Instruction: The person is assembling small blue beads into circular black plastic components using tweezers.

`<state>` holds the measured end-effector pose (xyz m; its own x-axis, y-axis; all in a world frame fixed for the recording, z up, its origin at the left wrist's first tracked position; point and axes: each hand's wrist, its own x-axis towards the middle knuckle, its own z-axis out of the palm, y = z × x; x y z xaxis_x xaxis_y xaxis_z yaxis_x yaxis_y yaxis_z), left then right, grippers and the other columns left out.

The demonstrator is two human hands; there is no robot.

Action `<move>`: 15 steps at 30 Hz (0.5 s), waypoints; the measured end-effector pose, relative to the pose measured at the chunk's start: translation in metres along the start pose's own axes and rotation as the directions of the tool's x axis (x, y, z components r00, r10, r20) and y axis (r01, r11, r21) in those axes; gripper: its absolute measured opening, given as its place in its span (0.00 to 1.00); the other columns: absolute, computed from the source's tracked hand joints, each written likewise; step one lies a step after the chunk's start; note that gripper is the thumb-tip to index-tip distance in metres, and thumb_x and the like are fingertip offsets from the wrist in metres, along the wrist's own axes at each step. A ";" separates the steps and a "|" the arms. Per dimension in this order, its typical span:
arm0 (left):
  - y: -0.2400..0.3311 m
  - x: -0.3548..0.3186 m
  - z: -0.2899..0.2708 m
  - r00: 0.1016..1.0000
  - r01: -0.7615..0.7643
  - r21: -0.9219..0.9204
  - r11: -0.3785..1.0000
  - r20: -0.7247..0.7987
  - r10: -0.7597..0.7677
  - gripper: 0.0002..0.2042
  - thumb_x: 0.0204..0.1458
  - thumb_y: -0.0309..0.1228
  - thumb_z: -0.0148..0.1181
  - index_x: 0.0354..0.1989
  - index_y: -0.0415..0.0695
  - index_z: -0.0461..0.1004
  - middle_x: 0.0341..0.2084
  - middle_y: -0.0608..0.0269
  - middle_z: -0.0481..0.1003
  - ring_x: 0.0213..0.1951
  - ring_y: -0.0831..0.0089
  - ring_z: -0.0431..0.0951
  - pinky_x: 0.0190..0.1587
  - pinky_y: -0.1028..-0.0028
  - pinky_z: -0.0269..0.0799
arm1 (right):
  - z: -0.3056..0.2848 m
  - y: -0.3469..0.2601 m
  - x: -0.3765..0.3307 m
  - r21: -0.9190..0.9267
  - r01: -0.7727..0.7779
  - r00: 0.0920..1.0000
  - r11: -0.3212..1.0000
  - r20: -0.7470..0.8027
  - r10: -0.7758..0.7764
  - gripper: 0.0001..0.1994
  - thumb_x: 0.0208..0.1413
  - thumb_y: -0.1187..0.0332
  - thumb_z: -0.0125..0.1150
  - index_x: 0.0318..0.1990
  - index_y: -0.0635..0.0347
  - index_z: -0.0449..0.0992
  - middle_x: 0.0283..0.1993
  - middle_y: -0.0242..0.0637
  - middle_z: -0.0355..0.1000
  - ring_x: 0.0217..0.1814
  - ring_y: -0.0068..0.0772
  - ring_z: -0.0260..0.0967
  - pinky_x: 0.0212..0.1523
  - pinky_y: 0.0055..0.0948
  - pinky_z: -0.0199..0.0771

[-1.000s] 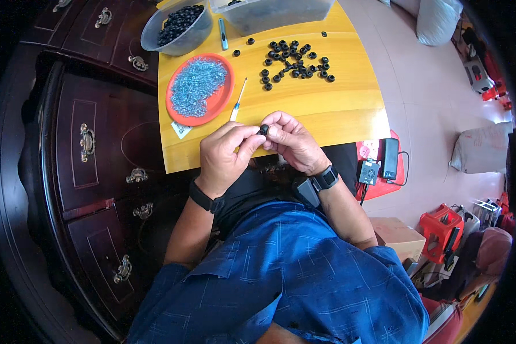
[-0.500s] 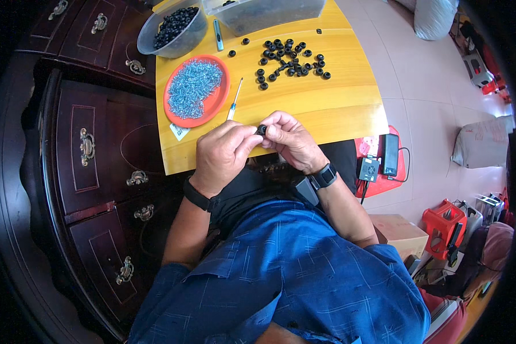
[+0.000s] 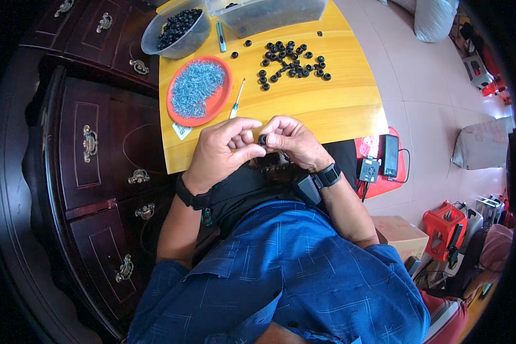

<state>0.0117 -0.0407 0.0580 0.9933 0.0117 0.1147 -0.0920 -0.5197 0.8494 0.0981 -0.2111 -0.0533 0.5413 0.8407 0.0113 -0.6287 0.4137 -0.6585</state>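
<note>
Translucent plastic tub [image 3: 184,50], yellow desk's [image 3: 332,109] far-left corner: black beads [image 3: 180,28]; round red plate [image 3: 214,104], left edge: clear-blue bits [image 3: 195,86]. Right hand [image 3: 295,143] pinches round black bead [image 3: 262,139] by near edge; left hand [image 3: 221,148] part-open beside it.

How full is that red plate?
Mostly covered: the red plate holds small bluish pieces, with bare red showing at its lower right.

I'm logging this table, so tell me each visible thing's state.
Left hand, thumb and forefinger apart
Right hand, pinching black part
Red plate, partly covered in blue pieces
Round tub, open, black parts inside
Loose black parts, scattered on table
Slim tool, lying on table
Drawers, apparently closed
</note>
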 end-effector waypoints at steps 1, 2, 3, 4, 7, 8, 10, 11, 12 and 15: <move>0.000 -0.001 -0.001 1.000 -0.002 0.002 1.000 0.000 0.002 0.14 0.44 0.25 0.74 0.39 0.40 0.79 0.23 0.67 0.73 0.23 0.80 0.73 0.27 0.77 0.69 | 0.001 -0.001 0.000 -0.028 -0.027 0.999 0.999 0.038 0.028 0.08 0.59 0.68 0.66 0.43 0.58 0.77 0.36 0.29 0.77 0.36 0.17 0.74 0.38 0.20 0.75; -0.001 -0.002 -0.003 0.998 -0.015 0.003 1.000 0.055 0.015 0.16 0.44 0.25 0.74 0.42 0.41 0.79 0.24 0.68 0.72 0.24 0.82 0.72 0.28 0.78 0.69 | 0.003 -0.002 0.001 -0.028 -0.026 0.999 0.999 0.039 0.027 0.08 0.59 0.68 0.66 0.43 0.58 0.77 0.36 0.29 0.77 0.36 0.17 0.74 0.38 0.20 0.75; -0.003 -0.004 -0.005 0.993 -0.027 0.003 1.000 0.111 0.026 0.18 0.43 0.24 0.74 0.46 0.42 0.79 0.25 0.69 0.72 0.24 0.84 0.70 0.28 0.80 0.68 | 0.005 -0.003 0.001 -0.016 -0.023 0.997 1.000 0.070 0.024 0.09 0.59 0.68 0.67 0.43 0.58 0.75 0.35 0.28 0.77 0.35 0.17 0.73 0.37 0.19 0.74; -0.007 -0.006 -0.006 0.989 -0.058 0.001 0.998 0.136 0.057 0.20 0.44 0.25 0.74 0.48 0.42 0.79 0.27 0.66 0.73 0.24 0.81 0.71 0.29 0.79 0.69 | 0.007 -0.004 0.001 -0.003 -0.022 0.995 1.000 0.099 0.022 0.10 0.58 0.67 0.67 0.43 0.57 0.73 0.33 0.27 0.76 0.35 0.16 0.73 0.35 0.18 0.73; -0.011 -0.007 -0.007 0.967 -0.177 0.039 0.983 0.195 0.166 0.19 0.44 0.25 0.73 0.47 0.41 0.79 0.27 0.65 0.73 0.25 0.79 0.71 0.29 0.77 0.69 | 0.005 -0.003 0.003 -0.014 -0.034 0.986 0.999 0.162 0.035 0.12 0.58 0.67 0.68 0.41 0.55 0.69 0.33 0.26 0.75 0.33 0.15 0.72 0.33 0.16 0.71; -0.009 -0.008 -0.007 0.967 -0.179 0.041 0.983 0.193 0.168 0.19 0.44 0.25 0.73 0.47 0.41 0.79 0.27 0.65 0.73 0.25 0.79 0.71 0.29 0.77 0.69 | 0.006 -0.004 0.002 -0.015 -0.032 0.986 0.999 0.165 0.034 0.12 0.58 0.67 0.68 0.41 0.55 0.69 0.33 0.26 0.75 0.33 0.15 0.72 0.33 0.16 0.71; -0.006 -0.009 -0.006 0.971 -0.178 0.030 0.984 0.165 0.171 0.18 0.45 0.26 0.73 0.47 0.41 0.79 0.27 0.64 0.73 0.24 0.76 0.72 0.30 0.76 0.69 | 0.007 -0.006 0.002 -0.031 -0.027 0.986 0.999 0.166 0.032 0.14 0.56 0.66 0.70 0.39 0.53 0.66 0.32 0.24 0.74 0.31 0.14 0.70 0.31 0.16 0.70; -0.004 -0.009 -0.006 0.972 -0.172 0.030 0.985 0.165 0.165 0.18 0.45 0.26 0.73 0.47 0.41 0.79 0.27 0.64 0.73 0.24 0.76 0.72 0.30 0.76 0.69 | 0.008 -0.007 0.003 -0.027 -0.032 0.985 0.999 0.166 0.036 0.14 0.56 0.66 0.70 0.39 0.53 0.66 0.32 0.24 0.74 0.31 0.14 0.70 0.31 0.16 0.70; -0.001 -0.009 -0.006 0.971 -0.181 0.059 0.982 0.171 0.169 0.18 0.45 0.27 0.73 0.46 0.41 0.79 0.27 0.64 0.73 0.24 0.75 0.72 0.30 0.75 0.69 | 0.010 -0.010 0.003 -0.016 -0.034 0.984 0.999 0.173 0.036 0.14 0.56 0.67 0.70 0.38 0.53 0.66 0.32 0.25 0.74 0.30 0.14 0.70 0.31 0.16 0.70; 0.006 -0.011 -0.008 0.969 -0.188 0.098 0.977 0.180 0.169 0.17 0.45 0.28 0.73 0.46 0.40 0.79 0.27 0.62 0.74 0.25 0.73 0.74 0.30 0.74 0.70 | 0.016 -0.018 0.002 -0.014 -0.049 0.982 0.999 0.183 0.051 0.14 0.55 0.67 0.71 0.37 0.53 0.66 0.31 0.25 0.73 0.30 0.14 0.69 0.31 0.16 0.69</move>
<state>0.0001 -0.0373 0.0661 0.9597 -0.2299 0.1618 -0.2701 -0.5940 0.7578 0.1013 -0.2115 -0.0289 0.3975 0.9103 0.1155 -0.6467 0.3672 -0.6686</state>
